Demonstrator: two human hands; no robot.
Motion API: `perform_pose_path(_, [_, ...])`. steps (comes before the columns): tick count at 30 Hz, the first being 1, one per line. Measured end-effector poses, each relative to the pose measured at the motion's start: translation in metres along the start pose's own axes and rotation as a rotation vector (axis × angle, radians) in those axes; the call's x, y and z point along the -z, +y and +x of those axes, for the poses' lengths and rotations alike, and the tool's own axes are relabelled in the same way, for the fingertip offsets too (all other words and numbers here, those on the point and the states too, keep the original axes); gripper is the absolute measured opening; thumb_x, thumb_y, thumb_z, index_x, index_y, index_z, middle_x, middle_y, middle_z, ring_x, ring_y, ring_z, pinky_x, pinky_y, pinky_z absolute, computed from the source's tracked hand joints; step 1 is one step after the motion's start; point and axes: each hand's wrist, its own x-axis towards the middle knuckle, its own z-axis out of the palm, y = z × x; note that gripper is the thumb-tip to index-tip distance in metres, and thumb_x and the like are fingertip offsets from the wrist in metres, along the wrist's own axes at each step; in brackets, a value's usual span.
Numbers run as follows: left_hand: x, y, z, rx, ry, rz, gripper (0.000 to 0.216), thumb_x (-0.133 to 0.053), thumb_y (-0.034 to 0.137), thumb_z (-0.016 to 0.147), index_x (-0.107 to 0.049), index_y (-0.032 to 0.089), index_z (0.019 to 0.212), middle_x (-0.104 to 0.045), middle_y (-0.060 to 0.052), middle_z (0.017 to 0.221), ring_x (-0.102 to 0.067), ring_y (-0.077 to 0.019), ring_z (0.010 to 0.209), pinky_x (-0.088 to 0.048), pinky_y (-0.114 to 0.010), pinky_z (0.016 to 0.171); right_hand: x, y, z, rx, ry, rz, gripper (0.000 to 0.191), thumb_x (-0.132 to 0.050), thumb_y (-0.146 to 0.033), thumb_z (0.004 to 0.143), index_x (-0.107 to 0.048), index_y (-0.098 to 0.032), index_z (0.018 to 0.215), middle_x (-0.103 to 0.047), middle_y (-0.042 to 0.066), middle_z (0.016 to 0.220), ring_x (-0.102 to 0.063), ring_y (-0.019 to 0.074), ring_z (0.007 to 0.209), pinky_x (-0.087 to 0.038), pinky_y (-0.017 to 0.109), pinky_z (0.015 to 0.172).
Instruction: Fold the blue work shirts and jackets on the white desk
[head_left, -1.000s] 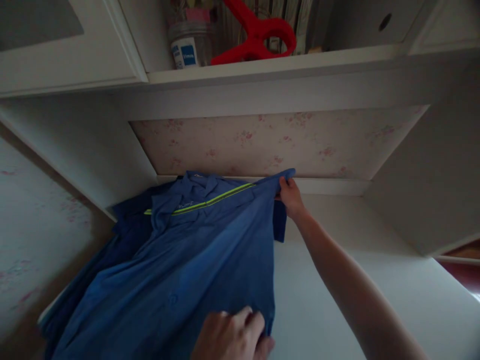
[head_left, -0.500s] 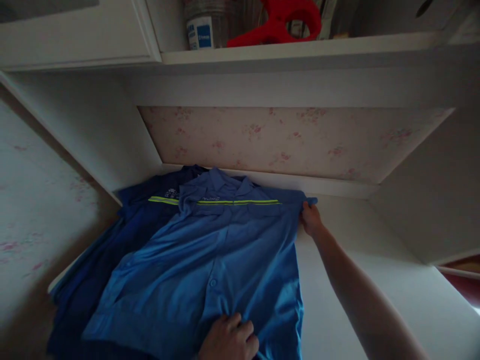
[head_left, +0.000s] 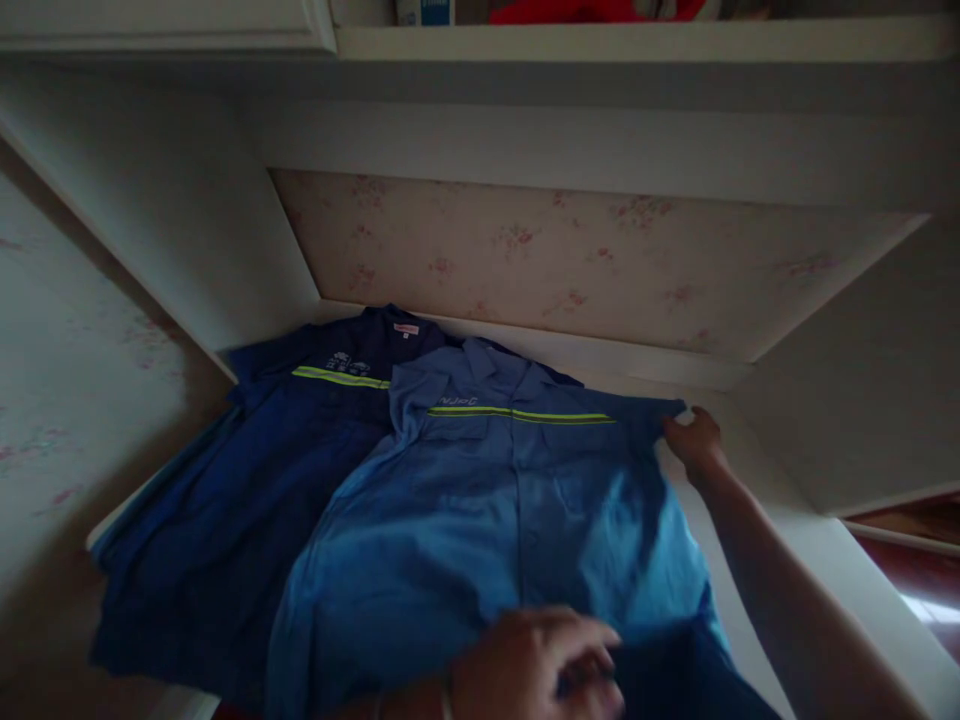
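A light blue work shirt [head_left: 450, 520] with a yellow-green reflective stripe lies front up, its collar toward the back wall. My right hand [head_left: 694, 440] pinches the end of its right-side sleeve. Low in the view, my left hand [head_left: 536, 660] is curled over the lower front of the shirt, gripping the cloth; its fingers are somewhat blurred. Beneath and to the left, a darker navy work shirt [head_left: 300, 450] lies spread out, with white lettering, a similar stripe and a collar label showing. The light shirt covers part of it.
The white desk surface [head_left: 694, 500] sits in an alcove with side panels and a floral back wall [head_left: 480, 245]. An overhead shelf [head_left: 600, 42] carries a red object [head_left: 585, 12] and a labelled container [head_left: 425, 12]. A red surface [head_left: 915, 560] shows at the right.
The light blue shirt has shifted right with both my hands, uncovering more of the navy shirt and its collar label. My view has tilted down, and the shelf shows less.
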Motion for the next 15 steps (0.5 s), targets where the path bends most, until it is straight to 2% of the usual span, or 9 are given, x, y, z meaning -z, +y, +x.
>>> perform_pose_path(1, [0.02,-0.009,-0.001,0.05,0.098,0.091,0.032,-0.047,0.033,0.096,-0.059,0.027,0.125,-0.072,-0.002,0.111,-0.067,-0.0154,0.1,-0.051,-0.027,0.092,0.002,0.002,-0.015,0.033,-0.017,-0.049,0.068,-0.062,-0.042,0.076,-0.049,-0.012,0.135,-0.044,0.025,0.142,-0.048,0.0379,0.126,-0.039,0.053,0.103])
perform_pose_path(3, [0.055,-0.035,-0.007,0.175,0.271,0.385,0.033,-0.045,0.032,0.096,-0.059,0.023,0.125,-0.066,-0.008,0.123,-0.059,-0.0221,0.116,-0.044,-0.04,0.105,0.001,0.002,-0.058,0.192,-0.107,-0.149,0.064,-0.054,-0.042,0.084,-0.044,-0.017,0.142,-0.039,0.018,0.15,-0.042,0.0328,0.134,-0.033,0.049,0.11])
perform_pose_path(5, [0.077,-0.068,-0.021,0.268,0.302,0.663,0.042,-0.052,0.038,0.092,-0.057,0.022,0.131,-0.058,-0.011,0.137,-0.05,-0.0318,0.128,-0.036,-0.056,0.11,-0.005,0.003,-0.113,0.424,-0.264,-0.271,0.054,-0.039,-0.044,0.094,-0.046,-0.02,0.142,-0.043,0.012,0.149,-0.038,0.0284,0.137,-0.028,0.051,0.113])
perform_pose_path(7, [0.082,-0.098,-0.041,0.319,0.254,0.793,0.053,-0.053,0.047,0.091,-0.051,0.024,0.139,-0.048,-0.012,0.147,-0.041,-0.036,0.135,-0.032,-0.063,0.109,-0.009,0.006,-0.168,0.558,-0.435,-0.419,0.051,-0.037,-0.048,0.096,-0.047,-0.03,0.142,-0.039,0.006,0.153,-0.029,0.0317,0.142,-0.016,0.065,0.113])
perform_pose_path(10, [0.07,-0.116,-0.071,0.333,0.193,0.842,0.06,-0.045,0.055,0.092,-0.039,0.031,0.147,-0.037,-0.008,0.155,-0.036,-0.0346,0.139,-0.033,-0.063,0.109,-0.007,0.019,-0.229,0.627,-0.54,-0.523,0.051,-0.036,-0.052,0.096,-0.041,-0.037,0.145,-0.035,0.002,0.155,-0.023,0.0322,0.145,-0.006,0.072,0.111])
perform_pose_path(13, [0.063,-0.105,-0.09,0.326,0.156,0.842,0.063,-0.048,0.058,0.089,-0.038,0.034,0.147,-0.036,-0.007,0.155,-0.039,-0.0346,0.138,-0.038,-0.059,0.106,0.009,0.033,-0.254,0.599,-0.539,-0.557,0.054,-0.036,-0.055,0.096,-0.037,-0.039,0.147,-0.032,0.0,0.156,-0.022,0.0318,0.145,-0.007,0.071,0.112])
perform_pose_path(15, [0.073,-0.091,-0.091,0.347,0.11,0.783,0.059,-0.049,0.058,0.089,-0.044,0.036,0.143,-0.048,-0.006,0.148,-0.051,-0.0312,0.129,-0.047,-0.048,0.1,0.023,0.039,-0.258,0.576,-0.555,-0.548,0.055,-0.037,-0.057,0.094,-0.037,-0.04,0.147,-0.031,-0.002,0.156,-0.024,0.0322,0.144,-0.011,0.07,0.112])
